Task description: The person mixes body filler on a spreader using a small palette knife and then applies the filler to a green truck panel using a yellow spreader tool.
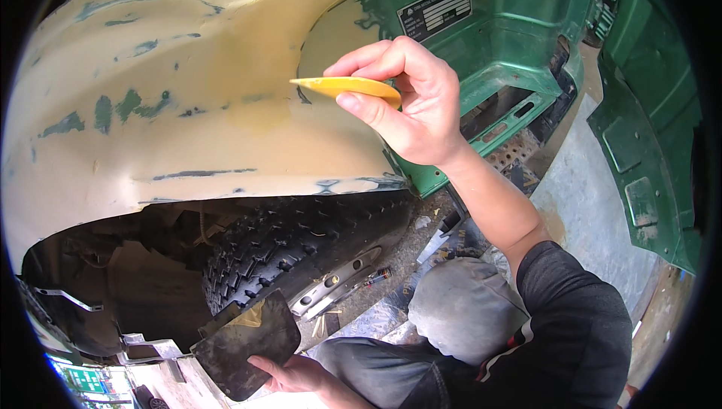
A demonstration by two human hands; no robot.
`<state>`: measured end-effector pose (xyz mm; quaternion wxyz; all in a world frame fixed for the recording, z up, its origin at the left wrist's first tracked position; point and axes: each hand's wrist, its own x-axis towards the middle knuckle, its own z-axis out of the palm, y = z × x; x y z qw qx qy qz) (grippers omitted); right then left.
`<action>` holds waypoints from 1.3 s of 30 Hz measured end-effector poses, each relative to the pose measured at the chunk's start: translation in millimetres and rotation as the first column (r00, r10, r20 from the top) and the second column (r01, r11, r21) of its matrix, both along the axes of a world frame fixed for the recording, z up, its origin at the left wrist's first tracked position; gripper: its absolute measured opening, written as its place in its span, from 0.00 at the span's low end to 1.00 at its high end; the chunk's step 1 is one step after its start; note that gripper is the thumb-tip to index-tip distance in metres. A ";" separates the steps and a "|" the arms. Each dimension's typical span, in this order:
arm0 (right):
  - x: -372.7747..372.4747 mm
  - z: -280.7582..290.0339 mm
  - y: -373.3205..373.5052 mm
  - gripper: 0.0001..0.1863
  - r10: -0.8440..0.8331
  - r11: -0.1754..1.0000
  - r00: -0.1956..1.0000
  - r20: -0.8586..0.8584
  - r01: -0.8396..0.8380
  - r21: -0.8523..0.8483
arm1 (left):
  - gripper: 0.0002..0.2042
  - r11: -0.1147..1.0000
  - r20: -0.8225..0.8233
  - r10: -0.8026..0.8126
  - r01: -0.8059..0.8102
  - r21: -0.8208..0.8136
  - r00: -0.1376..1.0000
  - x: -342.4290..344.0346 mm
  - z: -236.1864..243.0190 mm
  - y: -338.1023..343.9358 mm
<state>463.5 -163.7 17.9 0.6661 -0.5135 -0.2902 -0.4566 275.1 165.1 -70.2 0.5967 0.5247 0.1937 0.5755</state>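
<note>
Pinched between the thumb and fingers of my right hand (421,112) is a yellow spreader (342,87). Its thin edge points left over a beige fender (226,123); whether it touches the surface I cannot tell. Smooth yellowish filler covers much of the fender, with patches of dark green and grey showing through. Low at the left, my left hand (289,375) grips a dark, stained mixing board (259,352) by its edge. A dab of yellowish putty (250,314) lies near the board's upper edge.
A knobbly black tyre (301,236) sits under the wheel arch. Green bodywork (519,18) with a dark data plate (435,10) rises behind my right hand. An open green door (639,130) stands at the right. A small can (377,276) lies on the ground near the wheel.
</note>
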 end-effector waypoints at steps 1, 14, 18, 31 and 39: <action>5.5 -1.5 -0.9 0.08 -0.147 0.988 0.987 0.057 0.149 -0.033 | 0.22 1.000 -0.019 0.010 -0.010 0.007 1.000 -1.0 -3.3 5.8; 25.3 -21.4 -3.9 0.12 -0.447 0.890 0.895 0.003 0.444 0.103 | 0.24 0.993 0.011 -0.105 0.105 -0.058 0.994 -2.9 6.4 -1.9; 35.2 -18.4 -3.9 0.12 -0.533 0.845 0.842 0.089 0.525 0.097 | 0.23 0.991 0.002 -0.113 0.113 -0.073 0.994 -5.1 -3.4 11.9; 35.8 -25.4 -15.9 0.14 -0.422 0.860 0.906 -0.012 0.404 0.311 | 0.29 0.994 -0.086 -0.018 0.008 -0.107 0.996 0.3 10.9 -4.7; 44.2 -10.9 -63.3 0.13 -0.539 0.759 0.841 -0.049 0.510 0.405 | 0.29 1.000 -0.081 0.021 -0.022 -0.019 0.996 12.4 -3.7 7.8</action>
